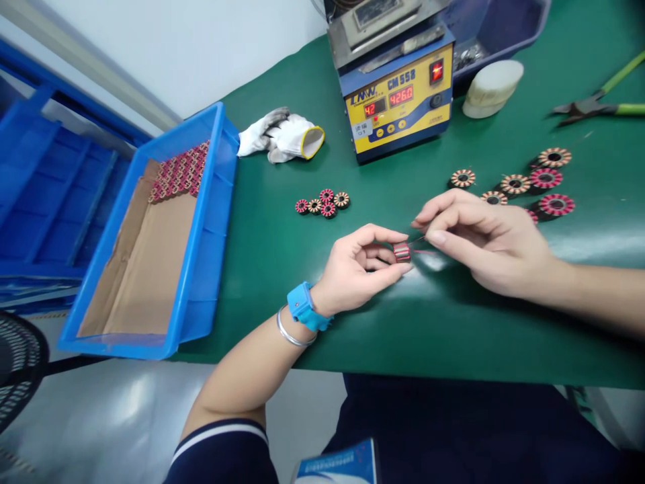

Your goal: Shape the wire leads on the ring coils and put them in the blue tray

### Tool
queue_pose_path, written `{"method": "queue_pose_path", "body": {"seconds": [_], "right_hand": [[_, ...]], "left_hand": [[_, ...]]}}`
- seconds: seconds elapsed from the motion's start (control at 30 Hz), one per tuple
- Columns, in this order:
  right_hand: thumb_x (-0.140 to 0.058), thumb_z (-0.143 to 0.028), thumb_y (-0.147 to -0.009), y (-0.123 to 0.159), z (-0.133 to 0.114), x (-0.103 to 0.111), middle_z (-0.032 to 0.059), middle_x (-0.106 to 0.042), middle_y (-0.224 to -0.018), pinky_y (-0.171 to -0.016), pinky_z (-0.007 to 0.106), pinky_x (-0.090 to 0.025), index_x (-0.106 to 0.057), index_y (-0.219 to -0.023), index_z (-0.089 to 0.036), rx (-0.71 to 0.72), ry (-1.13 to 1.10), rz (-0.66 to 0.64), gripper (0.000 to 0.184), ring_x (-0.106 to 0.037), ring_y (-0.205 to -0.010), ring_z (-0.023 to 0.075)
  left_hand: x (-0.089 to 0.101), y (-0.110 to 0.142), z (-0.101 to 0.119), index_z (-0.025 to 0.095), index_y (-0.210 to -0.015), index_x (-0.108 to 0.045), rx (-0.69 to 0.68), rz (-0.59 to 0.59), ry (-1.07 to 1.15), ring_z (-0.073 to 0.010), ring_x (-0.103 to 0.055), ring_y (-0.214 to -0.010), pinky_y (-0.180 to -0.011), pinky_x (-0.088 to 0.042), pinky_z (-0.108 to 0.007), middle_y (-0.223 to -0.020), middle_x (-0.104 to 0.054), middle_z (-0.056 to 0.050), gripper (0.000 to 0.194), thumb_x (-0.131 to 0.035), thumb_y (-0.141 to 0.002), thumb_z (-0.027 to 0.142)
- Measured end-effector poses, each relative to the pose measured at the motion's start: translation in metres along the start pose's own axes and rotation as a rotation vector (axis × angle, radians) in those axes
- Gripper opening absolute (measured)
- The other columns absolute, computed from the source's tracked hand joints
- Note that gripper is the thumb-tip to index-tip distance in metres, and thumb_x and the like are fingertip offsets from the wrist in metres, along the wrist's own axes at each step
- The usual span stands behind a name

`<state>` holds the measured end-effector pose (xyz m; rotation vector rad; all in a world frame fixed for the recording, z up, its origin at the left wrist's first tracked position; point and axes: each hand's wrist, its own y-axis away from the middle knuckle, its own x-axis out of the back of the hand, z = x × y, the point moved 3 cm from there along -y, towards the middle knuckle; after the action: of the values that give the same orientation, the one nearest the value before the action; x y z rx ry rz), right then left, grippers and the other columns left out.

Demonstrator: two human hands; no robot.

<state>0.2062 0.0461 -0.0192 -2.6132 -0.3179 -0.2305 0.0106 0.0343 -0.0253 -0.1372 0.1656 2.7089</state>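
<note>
Between the thumb and fingers of my left hand (360,262) is a small wire-wound toroid coil (402,253) with pink-red windings, held edge-on above the green table. Thin wire leads (420,251) stick out from its right side. My right hand (486,242) is just to the right, thumb and forefinger pinched on one of these leads. Behind and under my right hand lie several wound coils (554,205), some pink and some copper-coloured, partly hidden by the hand. A small cluster of finished-looking coils (327,210) rests on the table beyond my left hand.
At left stands a blue bin (199,269) lined with cardboard, rows of coils at its far end. White gloves (282,134) lie beside it. A yellow-blue heating unit (403,101) is at the back, near a white round pad (492,89), a purple bin (504,33) and green-handled cutters (599,104).
</note>
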Motion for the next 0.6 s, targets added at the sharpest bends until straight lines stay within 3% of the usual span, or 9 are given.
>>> {"method": "queue_pose_path", "body": {"seconds": [0.13,0.2,0.3,0.4,0.6], "right_hand": [[-0.073,-0.027,-0.094,-0.001,0.007,0.005,0.0044,-0.074,-0.103,-0.086,0.039,-0.060,-0.073,-0.084,-0.025,-0.084,-0.118,0.083,0.010,-0.072,-0.093,0.0205],[-0.077,-0.027,-0.091,-0.001,0.010,0.002,0.0050,-0.075,-0.111,-0.086,0.037,-0.062,-0.078,-0.092,-0.025,-0.133,-0.153,-0.011,0.001,-0.073,-0.100,0.0215],[-0.081,-0.029,-0.086,0.000,0.008,-0.005,0.0058,-0.074,-0.114,-0.089,0.034,-0.063,-0.081,-0.097,-0.025,-0.159,-0.162,-0.139,0.011,-0.073,-0.103,0.0212],[-0.079,-0.031,-0.088,0.000,0.006,-0.009,0.0055,-0.074,-0.106,-0.089,0.032,-0.061,-0.080,-0.089,-0.024,-0.148,-0.117,-0.142,0.007,-0.073,-0.097,0.0191],[-0.077,-0.026,-0.083,-0.003,0.009,-0.003,0.0044,-0.075,-0.098,-0.075,0.030,-0.060,-0.073,-0.070,-0.023,-0.147,-0.054,-0.117,0.014,-0.072,-0.085,0.0172]], "left_hand": [[0.001,-0.002,-0.005,0.018,-0.101,-0.069,0.034,0.022,0.085,-0.0101,-0.070,-0.076,-0.067,-0.061,-0.018,-0.087,-0.072,-0.002,0.047,-0.099,-0.065,0.022],[0.001,-0.002,-0.007,0.017,-0.101,-0.069,0.030,0.023,0.107,-0.0099,-0.070,-0.077,-0.066,-0.061,-0.018,-0.089,-0.073,-0.002,0.048,-0.099,-0.065,0.024],[0.000,-0.003,-0.008,0.017,-0.102,-0.068,0.025,0.019,0.123,-0.0107,-0.072,-0.080,-0.069,-0.062,-0.019,-0.093,-0.073,-0.003,0.049,-0.099,-0.066,0.029],[-0.001,-0.002,-0.008,0.017,-0.101,-0.068,0.025,0.022,0.131,-0.0103,-0.072,-0.080,-0.070,-0.062,-0.019,-0.094,-0.073,-0.003,0.048,-0.099,-0.067,0.032],[0.003,-0.004,-0.006,0.017,-0.102,-0.068,-0.049,0.048,0.116,-0.0111,-0.075,-0.086,-0.082,-0.063,-0.023,-0.099,-0.073,-0.003,0.038,-0.092,-0.078,0.035]]}}
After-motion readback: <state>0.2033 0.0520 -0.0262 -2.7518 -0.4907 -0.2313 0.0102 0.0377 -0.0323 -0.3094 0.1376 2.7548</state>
